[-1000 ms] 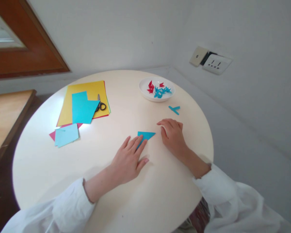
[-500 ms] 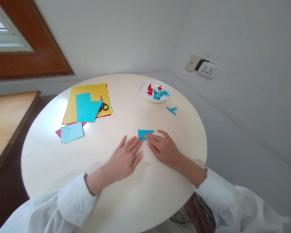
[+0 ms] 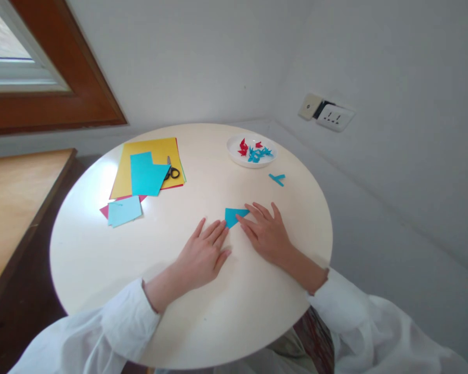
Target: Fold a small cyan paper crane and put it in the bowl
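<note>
A small blue folded paper triangle (image 3: 233,215) lies flat on the white round table (image 3: 171,322). My left hand (image 3: 205,252) rests palm down with its fingers stretched out, the fingertips touching the paper's left lower edge. On the other side, my right hand (image 3: 267,234) lies with fingers spread, its fingertips on the paper's right corner and lower edge. Part of the paper is hidden under those fingertips. Neither hand grips anything.
A white dish (image 3: 251,151) at the back holds small red and blue folded paper pieces. Blue paper strips (image 3: 276,179) lie near it. At left are yellow sheets (image 3: 159,148), a blue cut sheet (image 3: 145,176), black-handled scissors (image 3: 174,172) and pale blue paper pieces (image 3: 125,211).
My right hand's fingers have spread and shifted toward the paper's right corner, showing more of the paper. My left hand stays in place on it. The camera view has shifted slightly.
</note>
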Available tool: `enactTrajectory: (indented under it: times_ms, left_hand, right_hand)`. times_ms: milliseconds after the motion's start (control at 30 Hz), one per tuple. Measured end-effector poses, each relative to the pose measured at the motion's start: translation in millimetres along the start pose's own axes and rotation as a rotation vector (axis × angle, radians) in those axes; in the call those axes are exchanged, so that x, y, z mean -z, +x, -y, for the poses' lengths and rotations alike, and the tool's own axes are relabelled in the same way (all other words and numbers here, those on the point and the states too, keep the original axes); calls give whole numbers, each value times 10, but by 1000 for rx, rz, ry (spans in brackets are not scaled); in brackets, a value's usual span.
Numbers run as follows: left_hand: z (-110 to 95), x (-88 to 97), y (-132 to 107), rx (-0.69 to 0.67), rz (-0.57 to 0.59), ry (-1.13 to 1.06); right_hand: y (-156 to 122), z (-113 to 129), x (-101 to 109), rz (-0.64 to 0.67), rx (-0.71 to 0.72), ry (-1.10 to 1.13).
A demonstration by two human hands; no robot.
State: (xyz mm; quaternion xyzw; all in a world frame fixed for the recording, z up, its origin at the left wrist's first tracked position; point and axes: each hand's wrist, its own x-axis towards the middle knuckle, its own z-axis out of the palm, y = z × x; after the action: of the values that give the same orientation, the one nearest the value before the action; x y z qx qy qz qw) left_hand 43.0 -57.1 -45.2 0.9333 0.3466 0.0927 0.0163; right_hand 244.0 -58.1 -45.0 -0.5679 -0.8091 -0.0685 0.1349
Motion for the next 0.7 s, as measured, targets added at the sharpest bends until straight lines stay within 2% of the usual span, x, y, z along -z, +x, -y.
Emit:
enactTrajectory:
  times_ms: [167,300,467,700]
  left_hand:
    - [14,-41,8,18,-18,-21]
    - [34,-69,15,30,-29,-74]
    - [40,-75,-5,44,-85,-147]
    - [94,-100,34,129,-181,-375]
  right_hand:
    - [4,-50,-78,-53,-126,-30]
    - [89,-105,-128,-59,-86,128]
    - [250,-119,-90,16,-147,332]
    - [293,-76,-40,-15,-103,414]
